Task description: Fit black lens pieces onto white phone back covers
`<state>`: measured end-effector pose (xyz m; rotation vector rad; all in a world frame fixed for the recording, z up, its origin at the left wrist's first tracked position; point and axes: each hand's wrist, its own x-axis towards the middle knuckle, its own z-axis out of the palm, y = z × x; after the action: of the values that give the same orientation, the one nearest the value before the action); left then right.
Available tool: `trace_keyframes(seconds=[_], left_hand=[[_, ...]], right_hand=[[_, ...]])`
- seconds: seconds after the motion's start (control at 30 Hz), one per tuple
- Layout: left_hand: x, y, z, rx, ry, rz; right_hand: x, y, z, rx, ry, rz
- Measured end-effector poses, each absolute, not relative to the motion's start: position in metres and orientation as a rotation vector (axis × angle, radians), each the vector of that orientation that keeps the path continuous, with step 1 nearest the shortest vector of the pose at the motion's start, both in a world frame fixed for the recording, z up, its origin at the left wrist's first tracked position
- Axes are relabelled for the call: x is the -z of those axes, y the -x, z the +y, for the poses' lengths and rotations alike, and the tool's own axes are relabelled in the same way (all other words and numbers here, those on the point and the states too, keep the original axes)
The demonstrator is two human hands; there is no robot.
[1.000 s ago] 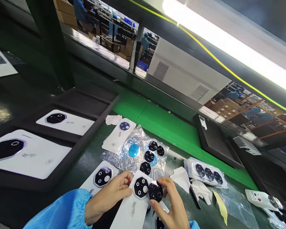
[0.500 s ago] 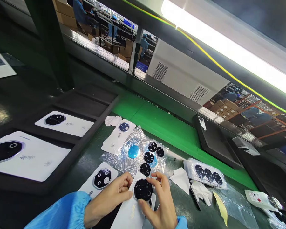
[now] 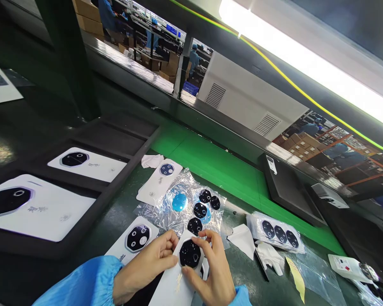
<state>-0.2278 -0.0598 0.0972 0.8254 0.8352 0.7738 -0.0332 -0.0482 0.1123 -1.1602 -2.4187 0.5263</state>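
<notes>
Black disc [image 3: 190,253] on white panel [image 3: 170,289], over worktop [image 3: 250,278]. Right hand [image 3: 214,268] half closed, gripping disc by rim; left hand [image 3: 150,262] pinches panel's left edge. Both look light, stiff; disc glossy, likely slippery, scratch-prone: hold by rim.

the puffy sleeve [image 3: 79,280] is bright blue. the nearest panel [image 3: 169,289] is white with pale gold marks, and the disc [image 3: 190,253] on it is shiny black. the loose discs [image 3: 198,212] are black with pale rings. one round film [image 3: 179,202] is sky blue with tiny white dots. the crinkly plastic [image 3: 153,212] is clear and silvery. the paper slip [image 3: 295,278] is pale yellow. the bottle [image 3: 354,267] is white with a red diamond. the long strip [image 3: 210,159] is bright green, and the tray [image 3: 123,175] is black.
</notes>
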Motion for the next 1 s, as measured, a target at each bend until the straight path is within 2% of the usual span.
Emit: trace_keyframes(seconds=[0.33,0.6,1.0], left_hand=[[-0.1003,0.2271,-0.0595,-0.771,-0.814,0.850],[-0.0947,0.2262,-0.0595,-0.796,-0.836,0.838],[-0.1003,0.2267,-0.0664,-0.749,-1.027,0.961]], right_hand=[[-0.1166,0.0370,-0.0488,-0.493,1.136,-2.407],[-0.1142,0.0330,-0.0481,-0.601,1.194,-2.420],[-0.1158,0.0427,-0.0523,-0.234,1.178,-2.408]])
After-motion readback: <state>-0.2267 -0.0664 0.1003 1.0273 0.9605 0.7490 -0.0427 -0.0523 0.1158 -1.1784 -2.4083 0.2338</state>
